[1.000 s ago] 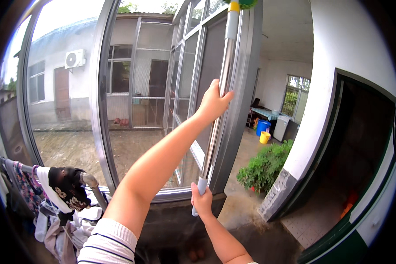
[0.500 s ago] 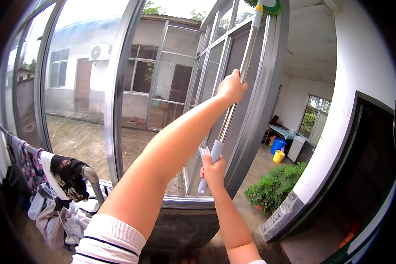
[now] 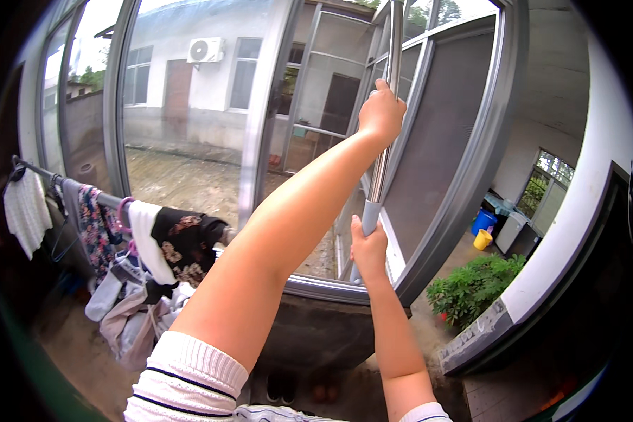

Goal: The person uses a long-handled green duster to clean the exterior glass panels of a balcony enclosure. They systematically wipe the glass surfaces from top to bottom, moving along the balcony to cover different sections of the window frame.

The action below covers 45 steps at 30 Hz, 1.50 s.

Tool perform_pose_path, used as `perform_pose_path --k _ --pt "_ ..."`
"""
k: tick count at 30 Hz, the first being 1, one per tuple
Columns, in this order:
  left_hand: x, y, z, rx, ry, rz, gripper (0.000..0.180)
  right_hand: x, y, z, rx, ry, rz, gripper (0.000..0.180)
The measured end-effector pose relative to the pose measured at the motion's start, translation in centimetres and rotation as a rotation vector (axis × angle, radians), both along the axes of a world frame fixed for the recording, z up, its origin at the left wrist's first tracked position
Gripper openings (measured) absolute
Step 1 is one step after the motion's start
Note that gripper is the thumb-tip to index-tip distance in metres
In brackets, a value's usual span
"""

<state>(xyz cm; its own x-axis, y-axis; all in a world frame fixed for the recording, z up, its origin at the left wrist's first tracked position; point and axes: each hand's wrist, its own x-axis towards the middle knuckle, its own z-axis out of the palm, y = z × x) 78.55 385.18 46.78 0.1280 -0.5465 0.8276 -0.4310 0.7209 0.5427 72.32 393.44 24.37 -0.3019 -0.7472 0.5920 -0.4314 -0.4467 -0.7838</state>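
Note:
A long metal brush pole [image 3: 380, 176] with a grey plastic grip rises in front of the window frame, and its top end runs out of view. Higher up, my left hand [image 3: 382, 114] is wrapped round the shiny shaft. Below it, my right hand [image 3: 369, 250] grips the grey handle, thumb pointing up along it. The pole stands nearly upright, leaning slightly right at the top. Behind it are the metal-framed window panes [image 3: 190, 105] and a dark screen panel [image 3: 443, 119]. The brush head is out of the picture.
On the left, a drying rail [image 3: 109, 200] carries hanging clothes [image 3: 186, 243] close to my left arm. A leafy green plant [image 3: 471, 288] grows by the doorway wall at right. Farther back stand a blue bucket [image 3: 482, 221] and a yellow bucket [image 3: 482, 240].
The view has turned left, so the window and clothes sit farther right. The green brush head has left the top of the picture. Both hands keep their hold on the pole.

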Motion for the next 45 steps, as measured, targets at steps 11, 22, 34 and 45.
perform_pose_path --k 11,22,34,45 --pt "7.0 -1.2 -0.2 -0.031 0.180 0.081 0.031 2.8 1.9 2.2 -0.032 0.244 -0.065 0.033" --pt "0.2 3.9 -8.6 0.126 0.202 -0.160 0.027 -4.6 3.0 -7.1 -0.056 0.184 -0.199 0.037" --pt "-4.3 4.7 -10.7 0.189 0.117 -0.173 0.024 -8.1 3.7 -9.5 0.016 0.126 -0.203 0.034" --pt "-6.6 5.5 -23.7 0.334 0.170 -0.302 0.025 -9.1 4.9 -21.3 0.180 -0.007 -0.117 0.031"
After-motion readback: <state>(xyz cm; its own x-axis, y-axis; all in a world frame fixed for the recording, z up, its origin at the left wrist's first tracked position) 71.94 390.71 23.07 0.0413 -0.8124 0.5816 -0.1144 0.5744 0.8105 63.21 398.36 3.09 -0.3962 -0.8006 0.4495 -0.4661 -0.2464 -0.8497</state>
